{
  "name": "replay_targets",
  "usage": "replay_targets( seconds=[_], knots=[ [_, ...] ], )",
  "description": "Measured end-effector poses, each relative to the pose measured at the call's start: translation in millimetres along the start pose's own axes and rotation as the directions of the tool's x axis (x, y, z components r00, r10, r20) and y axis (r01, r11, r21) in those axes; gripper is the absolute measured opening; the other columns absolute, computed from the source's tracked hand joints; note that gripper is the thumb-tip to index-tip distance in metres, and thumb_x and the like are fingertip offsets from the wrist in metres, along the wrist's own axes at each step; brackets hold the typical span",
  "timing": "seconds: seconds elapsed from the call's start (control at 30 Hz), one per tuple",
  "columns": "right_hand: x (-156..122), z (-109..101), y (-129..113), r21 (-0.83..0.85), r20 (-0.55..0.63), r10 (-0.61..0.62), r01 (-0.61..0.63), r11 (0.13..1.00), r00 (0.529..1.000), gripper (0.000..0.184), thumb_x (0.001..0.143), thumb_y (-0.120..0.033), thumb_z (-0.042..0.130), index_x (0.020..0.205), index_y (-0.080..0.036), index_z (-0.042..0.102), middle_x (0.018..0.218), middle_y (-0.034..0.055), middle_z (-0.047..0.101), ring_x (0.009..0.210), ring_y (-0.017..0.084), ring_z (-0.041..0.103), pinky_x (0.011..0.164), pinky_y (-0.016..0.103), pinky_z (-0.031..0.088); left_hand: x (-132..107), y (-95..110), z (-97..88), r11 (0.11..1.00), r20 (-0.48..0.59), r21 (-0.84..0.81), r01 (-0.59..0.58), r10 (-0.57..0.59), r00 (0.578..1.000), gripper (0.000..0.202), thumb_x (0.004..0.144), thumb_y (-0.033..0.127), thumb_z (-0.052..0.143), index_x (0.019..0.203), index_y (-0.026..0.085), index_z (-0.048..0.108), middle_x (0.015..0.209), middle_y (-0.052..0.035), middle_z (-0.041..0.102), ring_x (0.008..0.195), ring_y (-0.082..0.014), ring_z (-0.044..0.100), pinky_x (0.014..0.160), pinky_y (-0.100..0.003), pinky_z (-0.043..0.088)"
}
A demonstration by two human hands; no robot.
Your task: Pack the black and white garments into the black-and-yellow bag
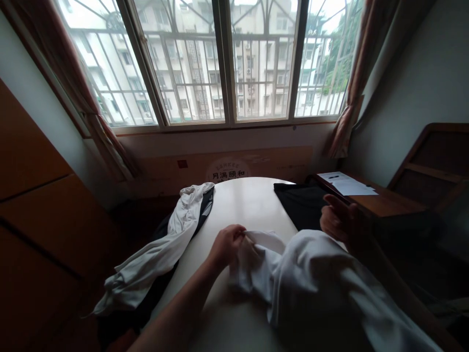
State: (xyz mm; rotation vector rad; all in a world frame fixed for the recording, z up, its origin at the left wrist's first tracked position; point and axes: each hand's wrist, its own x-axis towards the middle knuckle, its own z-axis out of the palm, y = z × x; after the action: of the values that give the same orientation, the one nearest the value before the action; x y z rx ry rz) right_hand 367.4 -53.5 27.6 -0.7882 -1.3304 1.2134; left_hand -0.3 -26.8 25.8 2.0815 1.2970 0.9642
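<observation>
A white garment (pixel 315 283) lies bunched on the round pale table (pixel 245 205) in front of me and drapes over my right forearm. My left hand (pixel 227 246) is closed, pinching an edge of this white garment near the table's middle. My right hand (pixel 339 221) is raised above the cloth at the right, fingers loosely curled, holding nothing that I can see. A folded black garment (pixel 300 203) lies on the far right part of the table, just beyond my right hand.
Another white garment (pixel 161 254) over dark cloth hangs off the table's left edge. A wooden side table with papers (pixel 348 186) and a pen stands at the right. A barred window (pixel 220 63) with curtains fills the wall ahead; a wooden cabinet (pixel 32 205) is on the left.
</observation>
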Motion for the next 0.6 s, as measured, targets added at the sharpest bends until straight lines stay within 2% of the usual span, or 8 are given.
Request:
replay_targets(
  seconds=[0.1, 0.17, 0.23, 0.33, 0.4, 0.47, 0.53, 0.6],
  knots=[
    [20, 32, -5, 0.056, -0.011, -0.005, 0.005, 0.998, 1.000, 0.053, 0.089, -0.066, 0.056, 0.131, -0.035, 0.060, 0.111, 0.0066, 0.070, 0.096, 0.023, 0.067, 0.072, 0.033, 0.053, 0, 7, -8.6, 0.956, -0.336, -0.279, -0.089, -0.011, 0.942, 0.015, 0.084, 0.029, 0.058, 0.092, 0.019, 0.067, 0.080, -0.0017, 0.068, 0.065, -0.0143, 0.059, 0.062, -0.024, 0.046],
    [29, 57, 2, -0.061, 0.044, 0.026, -0.023, 0.998, 0.999, 0.058, 0.087, -0.060, 0.065, 0.136, -0.031, 0.057, 0.132, 0.0101, 0.063, 0.124, 0.028, 0.057, 0.095, 0.041, 0.051, -1, 13, -12.7, 0.890, -0.415, -0.429, -0.153, -0.044, 0.909, 0.017, 0.083, 0.035, 0.064, 0.091, 0.019, 0.063, 0.077, 0.0007, 0.065, 0.061, -0.0123, 0.055, 0.057, -0.022, 0.043],
    [30, 81, 17, -0.192, 0.165, 0.089, -0.056, 0.980, 0.982, 0.074, 0.083, -0.058, 0.072, 0.146, -0.030, 0.047, 0.145, 0.0131, 0.054, 0.136, 0.030, 0.048, 0.106, 0.045, 0.044, -3, 19, -14.2, 0.816, -0.383, -0.553, -0.171, -0.066, 0.921, 0.023, 0.081, 0.039, 0.069, 0.089, 0.020, 0.059, 0.073, 0.0024, 0.062, 0.060, -0.0112, 0.053, 0.056, -0.020, 0.041],
    [23, 111, 39, -0.290, 0.346, 0.157, -0.054, 0.956, 0.925, 0.097, 0.081, -0.053, 0.076, 0.160, -0.030, 0.024, 0.143, 0.0148, 0.053, 0.126, 0.027, 0.056, 0.098, 0.043, 0.050, -8, 27, -13.0, 0.733, -0.237, -0.672, -0.109, -0.073, 0.969, 0.033, 0.081, 0.048, 0.072, 0.088, 0.020, 0.056, 0.066, 0.0050, 0.056, 0.054, -0.0094, 0.046, 0.052, -0.019, 0.036],
    [16, 125, 44, -0.345, 0.392, 0.151, -0.008, 0.939, 0.908, 0.103, 0.085, -0.046, 0.074, 0.163, -0.031, 0.009, 0.123, 0.0105, 0.064, 0.100, 0.021, 0.065, 0.083, 0.036, 0.054, -12, 30, -11.6, 0.744, -0.186, -0.658, -0.115, -0.013, 0.982, 0.036, 0.083, 0.052, 0.070, 0.086, 0.019, 0.057, 0.068, 0.0029, 0.058, 0.058, -0.0109, 0.049, 0.054, -0.021, 0.038],
    [10, 135, 41, -0.410, 0.400, 0.110, 0.070, 0.909, 0.910, 0.103, 0.086, -0.036, 0.073, 0.163, -0.031, 0.005, 0.097, 0.0015, 0.067, 0.076, 0.015, 0.060, 0.071, 0.029, 0.051, -16, 32, -10.2, 0.795, -0.187, -0.574, -0.196, 0.106, 0.977, 0.035, 0.085, 0.052, 0.068, 0.081, 0.018, 0.060, 0.074, -0.0009, 0.061, 0.066, -0.0138, 0.054, 0.059, -0.023, 0.042],
    [7, 140, 33, -0.449, 0.422, 0.051, 0.159, 0.879, 0.905, 0.086, 0.084, -0.026, 0.071, 0.159, -0.031, 0.028, 0.086, -0.0025, 0.065, 0.070, 0.013, 0.056, 0.067, 0.026, 0.046, -19, 33, -9.3, 0.853, -0.178, -0.423, -0.307, 0.255, 0.951, 0.032, 0.086, 0.046, 0.068, 0.075, 0.017, 0.062, 0.075, -0.0024, 0.061, 0.068, -0.0146, 0.055, 0.062, -0.025, 0.042],
    [6, 140, 25, -0.464, 0.430, -0.011, 0.232, 0.855, 0.903, 0.048, 0.081, -0.016, 0.066, 0.129, -0.025, 0.064, 0.082, -0.0026, 0.066, 0.070, 0.013, 0.055, 0.065, 0.024, 0.043, -22, 36, -10.1, 0.883, -0.133, -0.257, -0.392, 0.369, 0.920, 0.028, 0.084, 0.038, 0.072, 0.068, 0.017, 0.063, 0.071, -0.0013, 0.059, 0.065, -0.0129, 0.052, 0.061, -0.025, 0.039]
  ],
)
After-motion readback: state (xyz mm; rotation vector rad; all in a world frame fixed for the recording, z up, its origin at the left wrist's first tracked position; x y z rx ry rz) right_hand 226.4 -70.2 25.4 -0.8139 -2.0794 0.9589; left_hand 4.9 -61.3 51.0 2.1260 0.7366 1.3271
